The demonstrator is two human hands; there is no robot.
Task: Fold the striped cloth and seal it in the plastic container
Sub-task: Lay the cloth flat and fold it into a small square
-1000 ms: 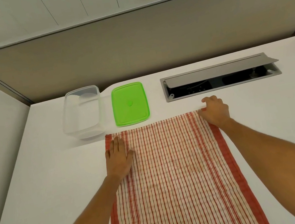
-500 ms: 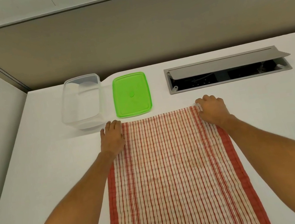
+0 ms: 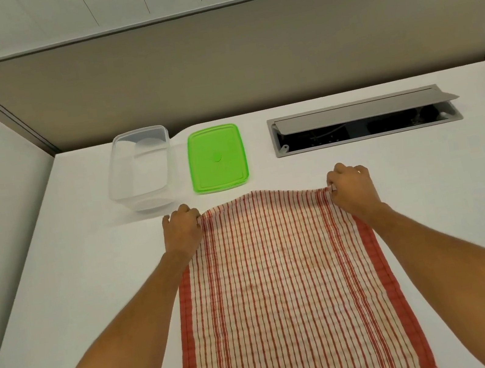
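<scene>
A red-and-cream striped cloth (image 3: 287,288) lies lengthwise on the white table, its near end running out of view at the bottom. My left hand (image 3: 181,231) pinches the cloth's far left corner and my right hand (image 3: 353,189) pinches its far right corner. The far edge is lifted slightly and bows upward between them. Beyond the left hand stands a clear plastic container (image 3: 140,168), open and empty. A green lid (image 3: 217,158) lies flat on the table just to its right, apart from it.
A grey cable hatch (image 3: 362,123) with its flap raised is set into the white table (image 3: 89,273) at the back right. A beige partition wall (image 3: 230,63) runs along the table's far edge. The table's left edge drops off beside the container.
Both hands went from lying flat on the cloth's far corners to pinching them. The far edge has risen off the table and puckered.
</scene>
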